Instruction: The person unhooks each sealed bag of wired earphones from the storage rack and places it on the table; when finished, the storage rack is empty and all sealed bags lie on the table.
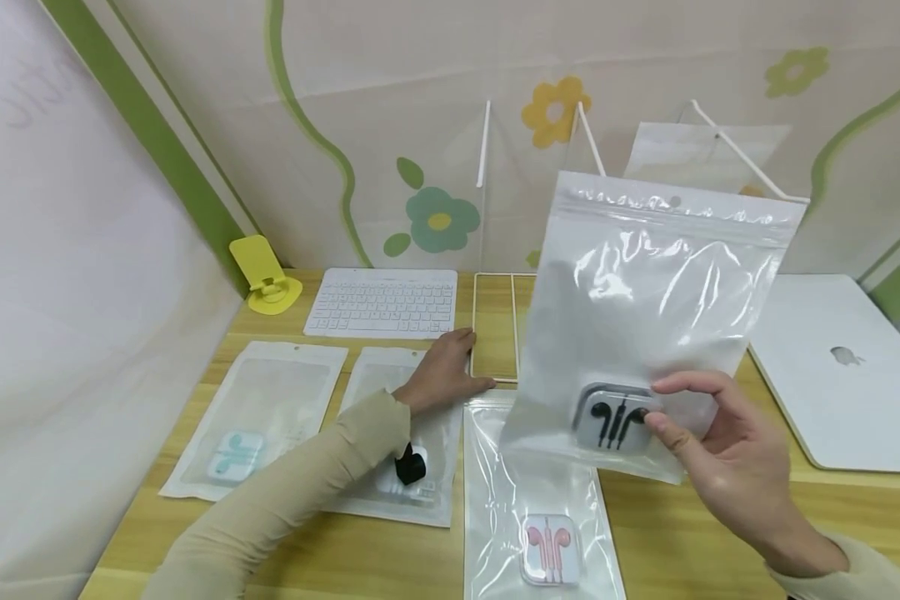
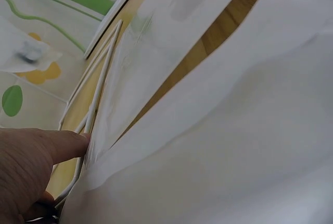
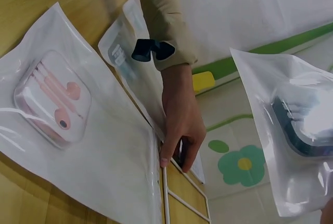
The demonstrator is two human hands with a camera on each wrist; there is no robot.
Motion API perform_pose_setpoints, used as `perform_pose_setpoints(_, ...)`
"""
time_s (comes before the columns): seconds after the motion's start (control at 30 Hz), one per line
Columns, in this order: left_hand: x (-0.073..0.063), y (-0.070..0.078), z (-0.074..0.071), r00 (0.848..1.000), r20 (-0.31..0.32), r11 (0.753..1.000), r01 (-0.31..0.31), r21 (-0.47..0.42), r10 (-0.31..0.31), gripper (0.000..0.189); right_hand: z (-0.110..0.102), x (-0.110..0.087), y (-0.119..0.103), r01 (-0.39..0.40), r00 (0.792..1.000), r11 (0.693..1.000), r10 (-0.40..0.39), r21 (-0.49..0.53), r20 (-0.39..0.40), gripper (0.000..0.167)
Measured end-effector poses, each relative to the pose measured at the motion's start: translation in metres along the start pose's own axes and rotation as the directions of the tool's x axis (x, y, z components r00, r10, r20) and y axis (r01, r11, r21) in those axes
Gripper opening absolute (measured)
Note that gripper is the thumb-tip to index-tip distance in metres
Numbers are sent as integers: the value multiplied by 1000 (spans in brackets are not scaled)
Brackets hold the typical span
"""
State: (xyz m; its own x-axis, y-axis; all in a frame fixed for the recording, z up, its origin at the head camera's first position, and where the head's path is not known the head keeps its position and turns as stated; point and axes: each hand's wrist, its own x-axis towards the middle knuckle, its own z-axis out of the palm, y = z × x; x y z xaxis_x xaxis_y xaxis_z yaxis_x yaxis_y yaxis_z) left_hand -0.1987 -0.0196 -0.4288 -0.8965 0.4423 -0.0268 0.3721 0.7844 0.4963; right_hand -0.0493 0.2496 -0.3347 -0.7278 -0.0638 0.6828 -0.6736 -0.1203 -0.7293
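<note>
My right hand (image 1: 746, 467) pinches a zip bag (image 1: 645, 275) between thumb and index finger at its lower part, where a case of black earphones (image 1: 617, 417) sits inside. The bag hangs upright in front of a white wire display rack (image 1: 514, 325), its punched hole near the top edge. My left hand (image 1: 442, 371) holds the front left corner of the rack's base, thumb on the front bar (image 3: 166, 193) and fingers on the side bar. A bag with pink earphones (image 1: 547, 550) lies just in front of the rack, partly covered by the raised bag.
A white bag (image 1: 708, 150) hangs at the rack's right hook. Left on the table lie a bag with teal earphones (image 1: 236, 454) and another bag (image 1: 427, 500) under my left sleeve. Behind are a white keyboard (image 1: 382, 302) and yellow phone stand (image 1: 270, 283); a laptop (image 1: 855, 392) lies right.
</note>
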Motion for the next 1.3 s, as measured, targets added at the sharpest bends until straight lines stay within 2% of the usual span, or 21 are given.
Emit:
perform_pose_setpoints(0.13,1,0,0,1000,9,1000,11,-4,-11,84,-19,-6,-7,-72,997,997,72,35,-1,41)
perform_pose_setpoints(0.23,0,-1,1,1000,13,1000,14,-8,-14,84,-36,-16,-14,-170,986,985,169,-39,-7,44)
perform_pose_setpoints(0.33,0,-1,1,1000,17,1000,16,-3,-16,84,-55,-28,-22,-266,964,952,266,-155,-16,46)
perform_pose_setpoints(0.47,1,-1,2,1000,16,1000,17,-1,-17,84,-80,-45,-27,-313,947,913,321,-263,-12,47)
perform_pose_setpoints(0.6,1,1,0,1000,18,1000,23,-8,-23,83,-101,-65,-27,-350,926,848,377,-399,-12,52)
perform_pose_setpoints(0.7,0,1,-1,999,23,999,35,-9,-34,84,-114,-81,-24,-363,904,753,427,-549,-12,56)
perform_pose_setpoints(0.73,0,1,-1,999,26,999,38,-8,-38,84,-118,-87,-22,-368,896,735,445,-569,-4,57)
perform_pose_setpoints(0.77,0,1,0,999,28,999,40,-7,-40,84,-122,-93,-21,-366,887,704,463,-608,1,57)
perform_pose_setpoints(0.83,0,1,0,999,31,999,43,-4,-43,84,-127,-103,-18,-388,858,660,513,-643,8,58)
perform_pose_setpoints(1.0,1,1,0,999,29,999,40,1,-40,85,-134,-125,-9,-448,794,619,607,-645,31,55)
perform_pose_setpoints(1.17,1,1,-1,999,28,999,42,8,-43,84,-133,-135,0,-445,781,625,622,-642,64,54)
perform_pose_setpoints(1.3,0,1,-1,999,29,999,36,8,-36,84,-131,-137,5,-415,787,589,615,-694,51,53)
